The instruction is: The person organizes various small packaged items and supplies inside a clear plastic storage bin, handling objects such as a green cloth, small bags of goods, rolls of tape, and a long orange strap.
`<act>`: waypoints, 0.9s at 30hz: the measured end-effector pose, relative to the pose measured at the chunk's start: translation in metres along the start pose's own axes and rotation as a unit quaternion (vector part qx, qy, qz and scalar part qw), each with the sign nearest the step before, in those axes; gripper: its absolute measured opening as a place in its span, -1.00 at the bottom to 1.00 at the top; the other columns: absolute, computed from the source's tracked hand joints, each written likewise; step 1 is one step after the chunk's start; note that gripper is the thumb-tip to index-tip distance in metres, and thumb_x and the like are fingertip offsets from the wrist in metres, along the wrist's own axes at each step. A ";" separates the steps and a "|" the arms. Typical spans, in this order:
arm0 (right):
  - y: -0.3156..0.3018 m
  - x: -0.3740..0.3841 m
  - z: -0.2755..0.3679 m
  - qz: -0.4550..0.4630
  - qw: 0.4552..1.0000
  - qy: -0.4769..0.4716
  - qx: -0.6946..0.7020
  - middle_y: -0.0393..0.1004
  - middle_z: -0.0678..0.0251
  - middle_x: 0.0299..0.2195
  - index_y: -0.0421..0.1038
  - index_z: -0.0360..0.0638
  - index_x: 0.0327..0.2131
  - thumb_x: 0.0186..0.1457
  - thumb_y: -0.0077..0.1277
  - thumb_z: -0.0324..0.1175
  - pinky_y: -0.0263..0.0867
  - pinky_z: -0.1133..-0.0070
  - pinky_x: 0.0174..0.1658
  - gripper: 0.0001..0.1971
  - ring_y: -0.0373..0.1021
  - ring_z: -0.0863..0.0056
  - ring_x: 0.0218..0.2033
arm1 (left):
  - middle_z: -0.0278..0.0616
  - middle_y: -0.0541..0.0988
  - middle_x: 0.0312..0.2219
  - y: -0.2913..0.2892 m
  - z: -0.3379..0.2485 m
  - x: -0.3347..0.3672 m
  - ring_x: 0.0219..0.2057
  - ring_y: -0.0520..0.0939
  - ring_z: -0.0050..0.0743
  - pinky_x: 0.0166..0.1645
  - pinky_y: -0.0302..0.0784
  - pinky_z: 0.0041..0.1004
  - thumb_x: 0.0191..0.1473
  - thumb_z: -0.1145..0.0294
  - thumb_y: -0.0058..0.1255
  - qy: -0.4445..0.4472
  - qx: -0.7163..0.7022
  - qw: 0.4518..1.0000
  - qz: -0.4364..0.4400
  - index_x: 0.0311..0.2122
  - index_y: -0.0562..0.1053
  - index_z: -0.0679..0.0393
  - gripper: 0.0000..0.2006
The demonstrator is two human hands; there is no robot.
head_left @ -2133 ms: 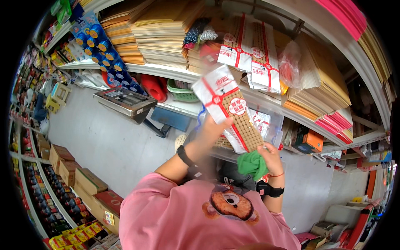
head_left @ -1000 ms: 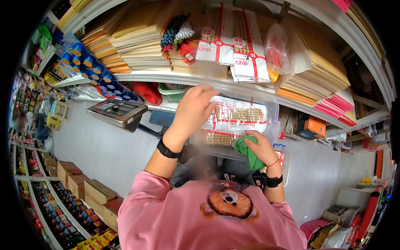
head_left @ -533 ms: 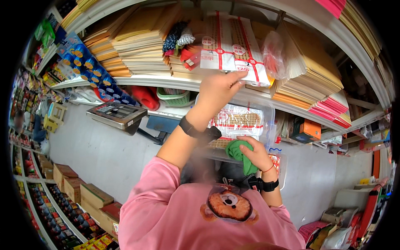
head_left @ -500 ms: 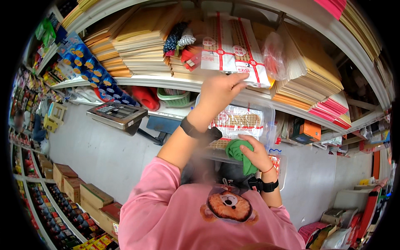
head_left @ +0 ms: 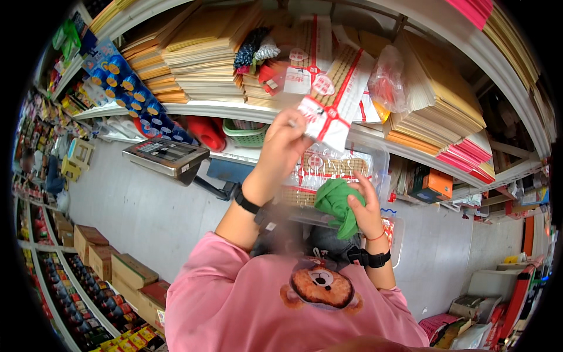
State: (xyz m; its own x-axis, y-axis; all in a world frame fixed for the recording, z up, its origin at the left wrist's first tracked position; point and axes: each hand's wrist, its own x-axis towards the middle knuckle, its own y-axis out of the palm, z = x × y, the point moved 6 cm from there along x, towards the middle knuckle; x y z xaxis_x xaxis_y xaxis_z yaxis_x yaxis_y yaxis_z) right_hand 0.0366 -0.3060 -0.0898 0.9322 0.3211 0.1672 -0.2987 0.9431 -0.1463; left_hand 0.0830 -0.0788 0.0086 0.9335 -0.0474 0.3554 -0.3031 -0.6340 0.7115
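Observation:
My left hand (head_left: 282, 145) pinches the near end of a flat white-and-red packet (head_left: 335, 97) with tan sticks showing through it. The packet is tilted, lifted off the shelf's front edge. Behind it, a similar packet (head_left: 302, 76) lies on the shelf. My right hand (head_left: 368, 208) is closed on a crumpled green cloth (head_left: 337, 202), held over the near side of a clear plastic bin (head_left: 380, 176). Inside that bin lie more of these packets (head_left: 337, 164) in glossy clear wrap. The fingertips under the left packet are partly hidden.
Stacks of tan paper envelopes (head_left: 202, 58) flank the packets on the white shelf (head_left: 223, 110). A clear plastic bag (head_left: 387, 79) sits to their right. Left of the bin are a green basket (head_left: 246, 135) and a metal scale (head_left: 167, 155). Cardboard boxes (head_left: 132, 273) stand at lower left.
My left hand has taken hold of one packet, raising it off the shelf and drawing it toward me. The right hand has shifted slightly, still with the green cloth.

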 end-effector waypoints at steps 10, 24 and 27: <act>0.011 0.011 0.014 0.041 0.992 0.019 0.116 0.32 0.08 0.10 -0.09 -0.21 0.30 -0.01 -0.12 -0.62 0.09 0.51 0.19 -0.25 0.21 0.38 0.17 | -0.23 0.45 -0.15 -0.051 0.019 -0.071 -0.15 0.47 -0.62 -0.09 0.41 -0.61 0.06 0.71 -0.07 -0.054 0.255 0.956 -0.136 -0.29 0.30 0.15 -0.82; -0.068 0.003 -0.013 -0.083 0.991 0.093 0.046 0.46 0.26 -0.09 0.28 -0.31 0.07 0.06 -0.04 -0.50 0.26 0.59 0.03 -0.55 0.37 0.51 -0.07 | -0.20 0.53 -0.56 -0.048 -0.002 -0.070 -0.43 0.54 -0.30 -0.30 0.45 -0.40 -0.19 0.70 -0.15 -0.136 0.647 0.737 0.141 -0.51 0.54 0.20 -0.78; -0.118 -0.008 -0.018 -0.223 0.971 0.081 -0.016 0.48 0.24 -0.13 0.39 -0.31 -0.02 0.02 -0.09 -0.50 0.26 0.58 0.00 -0.61 0.39 0.47 -0.11 | -0.12 0.55 -0.54 -0.046 0.011 -0.066 -0.44 0.56 -0.15 -0.33 0.45 -0.31 -0.14 0.64 -0.12 -0.103 0.738 0.647 0.164 -0.49 0.55 0.19 -0.82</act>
State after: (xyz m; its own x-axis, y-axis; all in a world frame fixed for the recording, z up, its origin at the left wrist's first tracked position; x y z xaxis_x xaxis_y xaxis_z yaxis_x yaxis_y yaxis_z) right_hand 0.0682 -0.4213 -0.0914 0.9882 -0.1391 0.0649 0.1463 0.9813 -0.1252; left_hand 0.0377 -0.0546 -0.0543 0.9168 -0.3723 0.1448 -0.1203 -0.6029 -0.7887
